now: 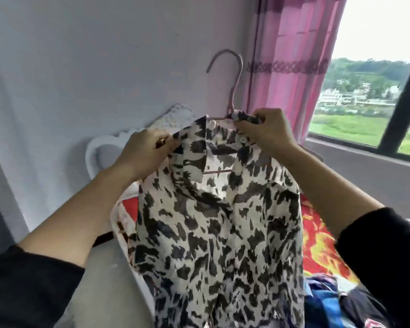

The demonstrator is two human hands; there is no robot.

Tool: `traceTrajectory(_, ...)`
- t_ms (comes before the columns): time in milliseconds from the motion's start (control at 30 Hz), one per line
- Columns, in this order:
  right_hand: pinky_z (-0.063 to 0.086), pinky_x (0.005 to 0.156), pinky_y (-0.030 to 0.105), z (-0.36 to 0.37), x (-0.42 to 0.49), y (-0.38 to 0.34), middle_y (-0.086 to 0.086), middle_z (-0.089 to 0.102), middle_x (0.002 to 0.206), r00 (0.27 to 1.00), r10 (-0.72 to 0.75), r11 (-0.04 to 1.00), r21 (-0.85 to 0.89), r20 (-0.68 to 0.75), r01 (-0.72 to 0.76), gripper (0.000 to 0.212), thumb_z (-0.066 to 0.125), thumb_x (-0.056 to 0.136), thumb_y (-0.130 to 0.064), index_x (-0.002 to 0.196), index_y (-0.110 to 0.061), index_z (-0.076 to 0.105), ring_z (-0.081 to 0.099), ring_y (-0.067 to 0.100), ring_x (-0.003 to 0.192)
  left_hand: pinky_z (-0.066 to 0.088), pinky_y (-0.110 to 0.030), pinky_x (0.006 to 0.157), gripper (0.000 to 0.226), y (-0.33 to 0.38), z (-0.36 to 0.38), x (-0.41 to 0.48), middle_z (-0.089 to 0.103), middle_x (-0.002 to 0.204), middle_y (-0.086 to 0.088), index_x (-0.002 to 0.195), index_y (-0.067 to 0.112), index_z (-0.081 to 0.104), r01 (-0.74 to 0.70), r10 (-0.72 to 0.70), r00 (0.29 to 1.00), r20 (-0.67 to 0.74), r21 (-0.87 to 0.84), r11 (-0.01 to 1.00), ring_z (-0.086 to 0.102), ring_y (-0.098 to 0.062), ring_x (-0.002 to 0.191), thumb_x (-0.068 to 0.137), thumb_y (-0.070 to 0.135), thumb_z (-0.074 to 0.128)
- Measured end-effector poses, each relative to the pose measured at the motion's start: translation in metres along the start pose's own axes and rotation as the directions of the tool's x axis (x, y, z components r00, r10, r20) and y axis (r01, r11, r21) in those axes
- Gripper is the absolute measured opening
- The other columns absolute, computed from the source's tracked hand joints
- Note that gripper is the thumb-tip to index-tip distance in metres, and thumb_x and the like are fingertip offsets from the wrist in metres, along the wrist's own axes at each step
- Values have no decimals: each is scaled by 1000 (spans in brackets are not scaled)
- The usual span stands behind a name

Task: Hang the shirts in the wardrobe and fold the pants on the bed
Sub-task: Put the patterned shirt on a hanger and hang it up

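The left hand (142, 150) is pinching the left side of the shirt's (218, 233) collar while the right hand (268, 131) is gripping the collar's right end, fingers curled round the cloth just beside the neck of the hanger (237, 84). The shirt is hanging on the hanger, held up in the air above the bed (317, 245), with the hook sticking up in front of the wall. A clothes pile (329, 301) is lying on the bed at lower right, near the shirt's hem.
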State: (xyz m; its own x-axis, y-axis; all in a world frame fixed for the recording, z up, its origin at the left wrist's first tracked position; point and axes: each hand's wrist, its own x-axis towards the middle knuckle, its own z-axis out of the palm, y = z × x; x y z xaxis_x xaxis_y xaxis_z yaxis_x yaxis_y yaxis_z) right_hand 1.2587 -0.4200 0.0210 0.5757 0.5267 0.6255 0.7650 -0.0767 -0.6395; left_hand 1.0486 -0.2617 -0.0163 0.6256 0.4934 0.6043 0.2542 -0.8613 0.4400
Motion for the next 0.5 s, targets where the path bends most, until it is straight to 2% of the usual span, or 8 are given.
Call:
traceTrajectory(67,43,50,24,33,4,-17,-4,61,60,998,-26,998,66,49,23,30,81,72,-36,65,-16,61,52,6,50,32,-30,54,39,-32,-28,-9,56,59,4,65,22,59,28,-31,997,-67,-43,999,49,-15,57,92,49,53)
traceTrajectory(133,46,57,21,63,8,-37,-3,66,74,990,-64,992,112,126,50,29,83,69,-37,79,-15,67,56,6,62,36,-30,56,36,-67,-61,-17,54,55,8,59,31,59,85,-91,992,-91,-72,994,50,-12,57,88,53,56)
traceTrajectory(200,47,64,13,88,13,-59,-6,68,88,975,-92,975,217,205,46,32,82,70,-37,94,-18,69,62,3,73,45,-33,62,33,-98,-89,-24,60,61,8,65,30,64,129,-133,987,-94,-47,991,55,-14,62,86,56,57)
traceTrajectory(267,44,65,5,121,18,-90,-11,69,94,950,-154,956,286,273,73,32,79,74,-34,101,-20,70,63,-5,80,50,-39,68,33,-128,-116,-30,64,67,5,73,27,68,160,-161,980,-113,-17,987,60,-18,70,86,55,57)
traceTrajectory(300,44,67,6,141,20,-106,-11,69,95,925,-196,954,280,326,103,30,77,76,-31,103,-20,70,63,-6,83,51,-41,70,34,-142,-128,-34,66,70,4,75,25,69,176,-176,977,-121,-9,984,62,-19,72,86,55,57)
traceTrajectory(367,49,75,15,187,19,-136,-3,70,97,855,-257,955,254,451,153,29,74,81,-25,106,-12,69,66,6,88,51,-40,71,33,-171,-150,-43,67,71,3,75,25,70,213,-211,968,-135,-2,977,63,-21,73,86,55,58)
traceTrajectory(433,51,73,20,234,16,-159,0,70,91,811,-308,949,225,498,223,29,71,84,-30,105,-11,67,66,10,81,49,-35,66,30,-200,-174,-56,65,65,7,68,29,67,255,-250,953,-170,2,967,61,-19,68,85,53,60)
traceTrajectory(500,46,60,20,278,13,-169,-5,67,75,813,-327,945,178,482,275,23,68,85,-40,92,-19,68,58,6,62,45,-33,61,31,-228,-203,-71,63,59,9,62,30,64,281,-268,938,-222,30,959,58,-15,61,86,51,61)
